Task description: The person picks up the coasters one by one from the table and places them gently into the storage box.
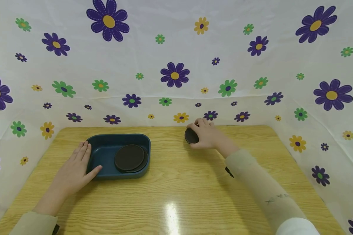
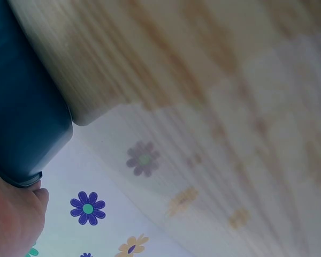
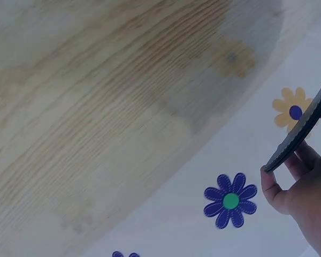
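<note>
A dark blue rectangular tub (image 1: pixel 104 175) stands on the left part of the wooden table. Inside it, toward the right end, black round coasters (image 1: pixel 129 157) lie overlapping in a stack. My left hand (image 1: pixel 73 173) rests on the tub's left side, fingers straight and thumb spread along the near rim. The left wrist view shows the tub's outer wall (image 2: pixel 27 96) beside part of that hand. Near the table's back edge, my right hand (image 1: pixel 206 134) holds another black round coaster (image 1: pixel 191 135) by its edge, tilted. In the right wrist view this coaster (image 3: pixel 302 128) appears edge-on, thin, between thumb and fingers.
The glossy wooden table (image 1: pixel 170 186) reflects light near its front. A white cloth (image 1: pixel 147 55) printed with purple, green and yellow flowers rises behind the table and along both sides.
</note>
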